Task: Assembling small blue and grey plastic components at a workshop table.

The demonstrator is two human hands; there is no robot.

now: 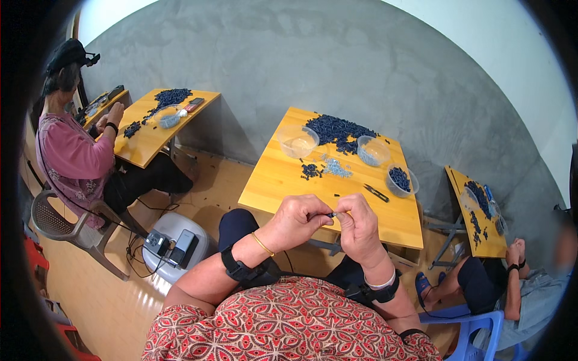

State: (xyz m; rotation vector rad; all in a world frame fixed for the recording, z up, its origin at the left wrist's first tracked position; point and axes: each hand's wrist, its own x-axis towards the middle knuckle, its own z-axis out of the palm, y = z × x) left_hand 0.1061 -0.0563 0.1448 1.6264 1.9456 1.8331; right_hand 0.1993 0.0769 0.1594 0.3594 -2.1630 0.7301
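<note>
My left hand (299,221) and my right hand (359,230) meet in front of the table's near edge, fingers closed in a pinch. Between their fingertips shows a small dark blue piece (331,215), mostly covered; its exact kind is too small to tell. Just beyond lie black thread snips (376,192) and one loose dark piece (336,195). A small heap of dark blue pieces (311,171) sits beside a scatter of tiny light blue-grey pieces (336,168). Further back spreads a large pile of dark blue pieces (337,129).
On my yellow table (265,191) stand a clear bowl (297,142), another with pale pieces (373,151), and a third with dark pieces (400,179). People sit at a left table (142,153) and a right table (490,245). A grey-white stool (170,224) carries devices and cables.
</note>
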